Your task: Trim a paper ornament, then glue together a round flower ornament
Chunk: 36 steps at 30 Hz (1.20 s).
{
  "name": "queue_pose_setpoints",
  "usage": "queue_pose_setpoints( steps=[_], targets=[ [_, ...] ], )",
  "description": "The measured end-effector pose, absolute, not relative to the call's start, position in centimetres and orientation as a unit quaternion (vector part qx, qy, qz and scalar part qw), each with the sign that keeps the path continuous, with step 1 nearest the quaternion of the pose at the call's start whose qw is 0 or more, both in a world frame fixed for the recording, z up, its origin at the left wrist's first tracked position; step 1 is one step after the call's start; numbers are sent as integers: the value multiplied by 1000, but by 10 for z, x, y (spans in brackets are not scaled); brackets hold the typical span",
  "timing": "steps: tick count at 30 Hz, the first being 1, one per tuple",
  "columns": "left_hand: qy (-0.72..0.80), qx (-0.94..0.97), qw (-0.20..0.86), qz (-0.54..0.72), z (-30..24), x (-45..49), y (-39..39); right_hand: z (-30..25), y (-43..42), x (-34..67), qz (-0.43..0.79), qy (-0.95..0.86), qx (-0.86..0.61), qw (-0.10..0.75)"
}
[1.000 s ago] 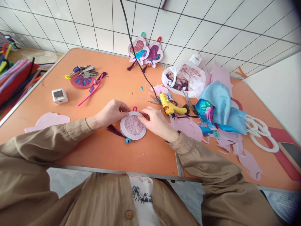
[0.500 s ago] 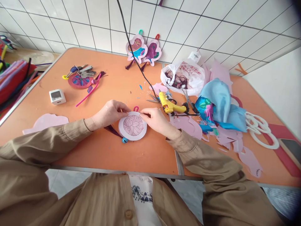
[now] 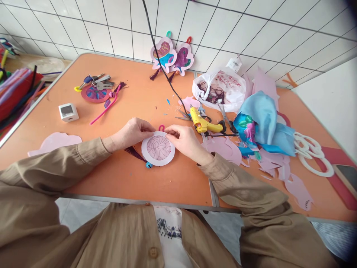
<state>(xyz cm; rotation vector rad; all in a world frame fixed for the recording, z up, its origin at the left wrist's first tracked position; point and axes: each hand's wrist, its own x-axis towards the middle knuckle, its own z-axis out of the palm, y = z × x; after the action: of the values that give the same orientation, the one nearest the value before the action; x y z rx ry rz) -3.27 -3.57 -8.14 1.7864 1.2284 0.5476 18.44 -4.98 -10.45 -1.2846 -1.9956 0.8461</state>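
Observation:
A round paper disc (image 3: 158,150) with a purple flower drawing and white rim lies on the orange table (image 3: 134,182) in front of me. A pink loop (image 3: 161,127) sticks out at its top; a dark purple tassel (image 3: 134,152) and a small blue bead (image 3: 148,165) show at its lower left. My left hand (image 3: 134,131) pinches the disc's upper left edge. My right hand (image 3: 182,140) pinches the upper right edge, fingers pressed together.
A yellow glue gun (image 3: 203,124) with a black cord lies right of my hands, scissors (image 3: 184,115) beside it. Blue fabric (image 3: 262,124), pink paper scraps, white rings (image 3: 312,154) and a plastic bag (image 3: 220,91) crowd the right. Keys (image 3: 96,82), a white cube (image 3: 68,112) and pipe cleaners sit left.
Both hands keep pinching the disc's top edge; the fingers shifted only slightly. The view moved a little.

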Motion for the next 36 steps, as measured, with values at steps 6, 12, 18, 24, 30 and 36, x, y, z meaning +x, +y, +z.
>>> queue_pose_setpoints(
  steps=[6, 12, 18, 24, 30, 36],
  targets=[
    [487, 721, 444, 214, -81, -33, -35, -104, -57, 183, 236, -801, -467, 290],
    [481, 733, 435, 205, -81, -33, -38, -102, -58, 183, 180, -829, -461, 259],
    [477, 743, 422, 205, -81, -33, -38, -105, -56, 183, 245, -800, -458, 301],
    [489, 709, 438, 258, -76, -31, -40, -92, -54, 187, 320, -747, -493, 310],
    [488, 657, 461, 343, -78, -29, -42, -74, -57, 193, 395, -734, -479, 276],
    [487, 655, 467, 341, -78, -30, -43, -79, -54, 192, 384, -746, -472, 269]
  ],
)
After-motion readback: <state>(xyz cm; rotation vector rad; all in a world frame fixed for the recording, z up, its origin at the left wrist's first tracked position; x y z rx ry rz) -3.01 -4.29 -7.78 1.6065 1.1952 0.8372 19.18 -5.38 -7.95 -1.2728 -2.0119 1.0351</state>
